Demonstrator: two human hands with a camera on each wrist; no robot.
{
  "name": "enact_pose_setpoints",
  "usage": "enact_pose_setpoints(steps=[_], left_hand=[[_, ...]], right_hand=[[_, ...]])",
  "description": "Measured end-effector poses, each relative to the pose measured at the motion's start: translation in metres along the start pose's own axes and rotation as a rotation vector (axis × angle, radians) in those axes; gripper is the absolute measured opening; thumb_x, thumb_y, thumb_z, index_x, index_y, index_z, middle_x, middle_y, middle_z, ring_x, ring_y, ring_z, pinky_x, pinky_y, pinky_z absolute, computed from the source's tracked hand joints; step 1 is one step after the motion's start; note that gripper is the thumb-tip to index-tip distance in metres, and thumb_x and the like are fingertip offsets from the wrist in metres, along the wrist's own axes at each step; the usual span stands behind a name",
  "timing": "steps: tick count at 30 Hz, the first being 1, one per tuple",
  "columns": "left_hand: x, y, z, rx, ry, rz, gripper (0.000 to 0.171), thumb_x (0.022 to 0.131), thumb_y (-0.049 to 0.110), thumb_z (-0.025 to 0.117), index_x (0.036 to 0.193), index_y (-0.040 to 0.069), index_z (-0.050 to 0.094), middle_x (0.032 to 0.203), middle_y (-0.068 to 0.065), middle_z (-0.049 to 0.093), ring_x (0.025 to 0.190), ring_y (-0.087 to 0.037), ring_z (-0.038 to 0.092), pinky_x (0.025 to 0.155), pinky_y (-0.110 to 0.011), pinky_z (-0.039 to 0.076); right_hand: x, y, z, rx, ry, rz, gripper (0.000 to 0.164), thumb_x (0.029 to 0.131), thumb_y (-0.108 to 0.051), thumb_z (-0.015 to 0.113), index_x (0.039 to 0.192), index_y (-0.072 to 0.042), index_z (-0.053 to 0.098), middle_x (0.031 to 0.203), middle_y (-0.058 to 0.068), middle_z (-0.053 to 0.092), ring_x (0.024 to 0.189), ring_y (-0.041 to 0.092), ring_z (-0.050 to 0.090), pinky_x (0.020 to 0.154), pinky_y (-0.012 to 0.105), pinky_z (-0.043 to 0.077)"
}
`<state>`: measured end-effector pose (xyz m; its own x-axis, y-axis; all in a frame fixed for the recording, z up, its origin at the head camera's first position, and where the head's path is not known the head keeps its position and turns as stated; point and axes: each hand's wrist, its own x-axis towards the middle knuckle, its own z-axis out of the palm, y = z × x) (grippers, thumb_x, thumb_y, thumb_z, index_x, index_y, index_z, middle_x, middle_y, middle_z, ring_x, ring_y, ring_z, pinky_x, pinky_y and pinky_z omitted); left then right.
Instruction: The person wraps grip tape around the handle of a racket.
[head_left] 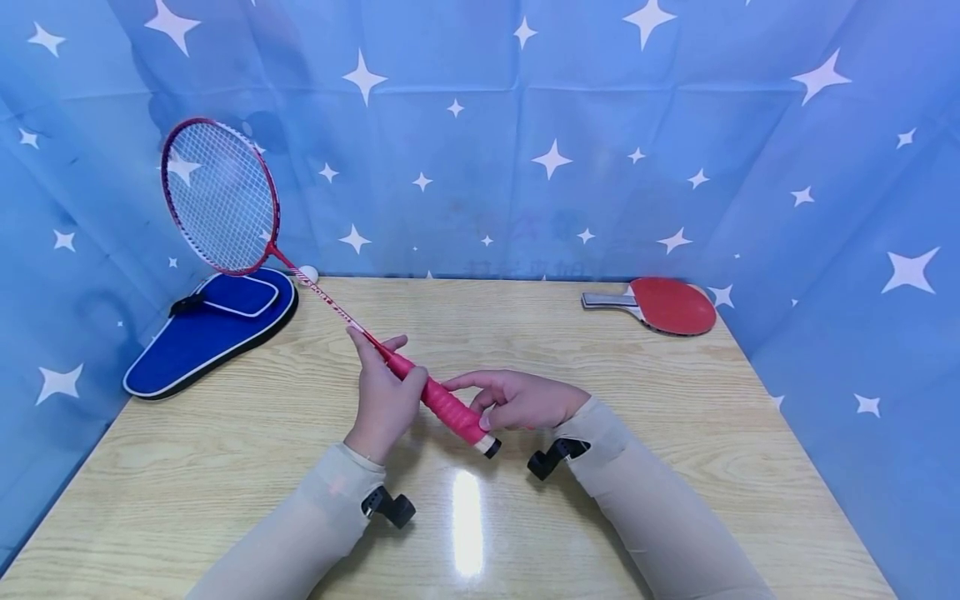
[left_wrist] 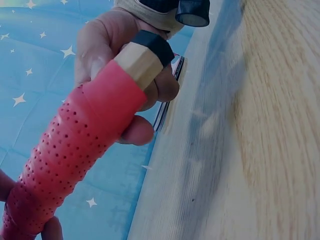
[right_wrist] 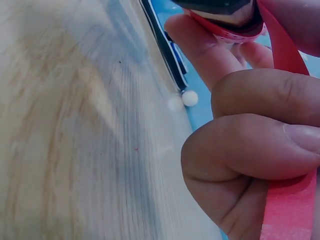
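Observation:
A red badminton racket (head_left: 327,301) slants over the table, its strung head up at the far left. My left hand (head_left: 385,402) grips it where the shaft meets the handle. Perforated pink-red grip tape (left_wrist: 70,135) winds round the handle, with a band of bare wood (left_wrist: 142,67) and a black butt cap (left_wrist: 154,46) showing at the end. Beside that end is my right hand (head_left: 528,400), its thumb near the lower edge of the wrap. In the right wrist view, a loose strip of the tape (right_wrist: 289,210) runs down from the handle through my curled right fingers.
A blue racket case (head_left: 217,329) with white piping lies at the back left, a white ball (head_left: 308,273) beside it. At the back right rests a red table tennis paddle (head_left: 672,306). Star-patterned blue cloth (head_left: 465,142) hangs behind and beside the wooden table (head_left: 187,483).

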<state>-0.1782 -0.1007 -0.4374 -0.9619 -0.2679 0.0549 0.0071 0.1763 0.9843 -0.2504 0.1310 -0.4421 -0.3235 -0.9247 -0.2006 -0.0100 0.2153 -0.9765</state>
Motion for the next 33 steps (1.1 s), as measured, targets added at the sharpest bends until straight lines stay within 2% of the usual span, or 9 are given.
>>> enact_pose_setpoints(steps=[7, 9, 14, 17, 21, 24, 26, 28, 33], left_hand=[[0.0000, 0.0016, -0.0003, 0.008, -0.005, 0.002, 0.133, 0.091, 0.016, 0.080, 0.162, 0.029, -0.032, 0.150, -0.006, 0.051, 0.126, -0.036, 0.060, 0.091, -0.042, 0.063], [0.0005, 0.0013, -0.0001, 0.021, -0.003, 0.002, 0.135, 0.090, 0.019, 0.082, 0.163, 0.030, -0.031, 0.149, -0.005, 0.051, 0.129, -0.037, 0.059, 0.092, -0.042, 0.062], [0.0016, 0.0010, -0.0005, 0.037, 0.010, 0.004, 0.132, 0.091, 0.016, 0.079, 0.162, 0.030, -0.032, 0.149, -0.006, 0.052, 0.121, -0.034, 0.062, 0.087, -0.038, 0.063], [0.0015, 0.0016, -0.0011, 0.024, 0.012, -0.004, 0.129, 0.092, 0.012, 0.075, 0.163, 0.029, -0.032, 0.150, -0.007, 0.050, 0.110, -0.030, 0.065, 0.083, -0.036, 0.064], [0.0008, 0.0018, -0.0021, 0.019, 0.006, -0.006, 0.124, 0.094, 0.010, 0.072, 0.164, 0.027, -0.029, 0.152, -0.006, 0.048, 0.097, -0.028, 0.066, 0.079, -0.033, 0.064], [0.0003, 0.0021, -0.0023, 0.022, 0.005, -0.007, 0.123, 0.094, 0.010, 0.072, 0.165, 0.027, -0.028, 0.153, -0.006, 0.047, 0.097, -0.027, 0.066, 0.079, -0.033, 0.064], [0.0001, 0.0024, -0.0021, 0.014, 0.005, -0.004, 0.123, 0.094, 0.009, 0.071, 0.165, 0.027, -0.028, 0.154, -0.006, 0.047, 0.097, -0.028, 0.066, 0.079, -0.034, 0.064], [0.0001, 0.0031, -0.0017, 0.001, 0.005, -0.004, 0.122, 0.094, 0.007, 0.070, 0.165, 0.027, -0.028, 0.154, -0.006, 0.046, 0.099, -0.028, 0.066, 0.080, -0.035, 0.064], [0.0006, 0.0023, -0.0017, -0.037, 0.009, 0.008, 0.120, 0.094, 0.003, 0.066, 0.165, 0.028, -0.027, 0.153, -0.005, 0.047, 0.099, -0.029, 0.064, 0.078, -0.030, 0.063]], right_hand=[[0.0002, -0.0035, 0.0027, -0.051, 0.031, -0.015, 0.073, 0.097, -0.001, 0.065, 0.164, -0.013, 0.038, 0.120, 0.015, 0.074, 0.103, 0.022, 0.069, 0.079, 0.031, 0.056], [0.0000, -0.0044, 0.0032, -0.056, 0.037, -0.014, 0.073, 0.096, -0.001, 0.065, 0.163, -0.013, 0.039, 0.120, 0.015, 0.074, 0.097, 0.024, 0.068, 0.076, 0.031, 0.054], [-0.0003, -0.0055, 0.0031, -0.068, 0.048, -0.005, 0.074, 0.096, -0.001, 0.065, 0.164, -0.016, 0.038, 0.119, 0.013, 0.074, 0.100, 0.025, 0.069, 0.081, 0.034, 0.056], [-0.0005, -0.0045, 0.0016, -0.074, 0.052, 0.000, 0.074, 0.096, -0.001, 0.064, 0.164, -0.015, 0.037, 0.119, 0.013, 0.075, 0.109, 0.024, 0.070, 0.085, 0.034, 0.055], [-0.0012, -0.0034, 0.0000, -0.065, 0.052, 0.002, 0.073, 0.097, 0.001, 0.062, 0.164, -0.013, 0.037, 0.119, 0.014, 0.076, 0.102, 0.023, 0.067, 0.077, 0.027, 0.048], [-0.0010, -0.0031, -0.0001, -0.050, 0.044, -0.004, 0.072, 0.097, 0.003, 0.061, 0.164, -0.011, 0.037, 0.119, 0.016, 0.076, 0.101, 0.022, 0.068, 0.076, 0.027, 0.048], [-0.0009, -0.0031, 0.0001, -0.039, 0.039, -0.007, 0.072, 0.098, 0.004, 0.061, 0.163, -0.010, 0.037, 0.120, 0.017, 0.076, 0.097, 0.020, 0.067, 0.074, 0.026, 0.046], [-0.0008, -0.0031, 0.0001, -0.030, 0.035, -0.006, 0.071, 0.098, 0.005, 0.060, 0.163, -0.010, 0.037, 0.120, 0.017, 0.076, 0.083, 0.016, 0.063, 0.068, 0.024, 0.044], [-0.0006, -0.0041, 0.0005, 0.001, 0.006, -0.007, 0.070, 0.100, 0.003, 0.060, 0.165, -0.011, 0.035, 0.119, 0.016, 0.076, 0.058, 0.011, 0.036, 0.055, 0.022, 0.032]])
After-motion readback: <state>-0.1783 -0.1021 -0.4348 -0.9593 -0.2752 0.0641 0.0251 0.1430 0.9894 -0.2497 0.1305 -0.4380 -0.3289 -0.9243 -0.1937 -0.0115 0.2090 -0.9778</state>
